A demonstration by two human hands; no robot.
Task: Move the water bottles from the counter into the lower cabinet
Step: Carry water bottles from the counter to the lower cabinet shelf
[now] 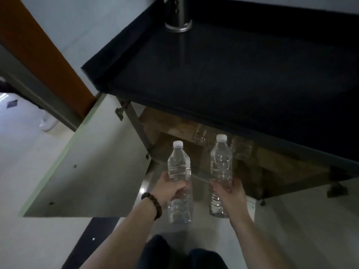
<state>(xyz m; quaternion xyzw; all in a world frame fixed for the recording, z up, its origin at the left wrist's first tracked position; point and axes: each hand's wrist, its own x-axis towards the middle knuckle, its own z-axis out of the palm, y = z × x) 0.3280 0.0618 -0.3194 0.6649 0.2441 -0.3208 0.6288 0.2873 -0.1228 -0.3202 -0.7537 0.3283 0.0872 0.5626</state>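
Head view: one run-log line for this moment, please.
left hand: grips left bottle | right hand: grips right bottle | cabinet door: open | bottles: outside

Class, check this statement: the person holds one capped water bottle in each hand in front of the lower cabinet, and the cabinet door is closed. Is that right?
Not quite. The head view shows the cabinet door swung open, not closed. The rest holds: the left hand grips one capped bottle, the right hand grips the other bottle, both in front of the lower cabinet.
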